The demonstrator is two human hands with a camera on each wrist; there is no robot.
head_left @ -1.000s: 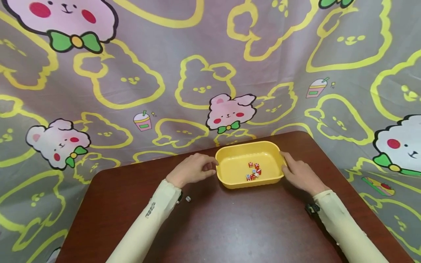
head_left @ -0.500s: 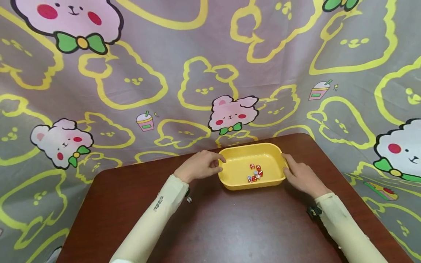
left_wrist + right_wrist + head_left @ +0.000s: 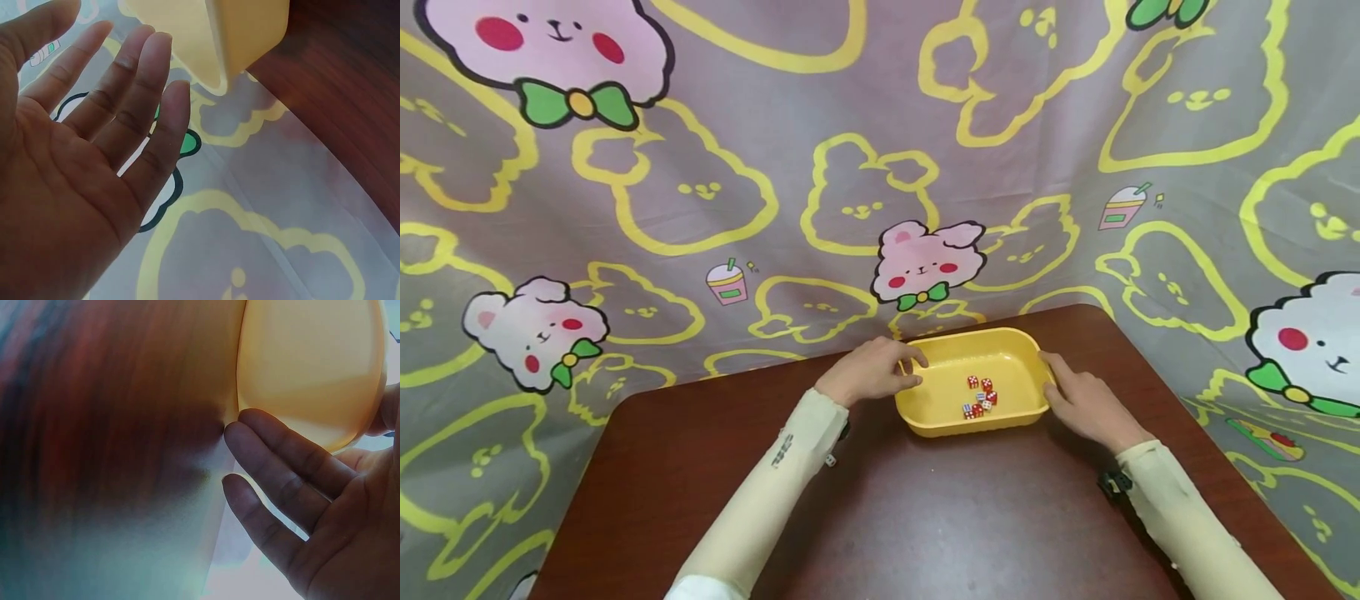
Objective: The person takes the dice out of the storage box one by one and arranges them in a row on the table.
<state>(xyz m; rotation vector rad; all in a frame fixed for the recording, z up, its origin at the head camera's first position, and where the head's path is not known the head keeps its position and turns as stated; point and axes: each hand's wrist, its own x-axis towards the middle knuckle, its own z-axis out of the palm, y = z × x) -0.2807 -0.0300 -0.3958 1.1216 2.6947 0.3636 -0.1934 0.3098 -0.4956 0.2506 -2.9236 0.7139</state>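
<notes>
A yellow plastic tray (image 3: 942,390) stands near the table's far edge. Several small dice, mostly red with a few white or blue-striped, lie grouped toward its right side, among them a red die (image 3: 973,382). My left hand (image 3: 876,369) hovers at the tray's left end, fingertips over the rim. In the left wrist view its fingers (image 3: 127,117) are spread and hold nothing, apart from the tray wall. At the right end, my right hand (image 3: 1088,404) grips the tray, thumb near the rim and fingers (image 3: 275,472) along the outer wall.
A single white die (image 3: 831,460) lies on the brown table (image 3: 955,517) beside the left wrist. Behind the tray hangs a patterned cloth (image 3: 790,217) with cartoon figures, reaching down to the table's back and sides.
My left hand has moved right, from beside the tray's left end to over its rim. My right hand stays at the right end; tray and dice show no clear movement.
</notes>
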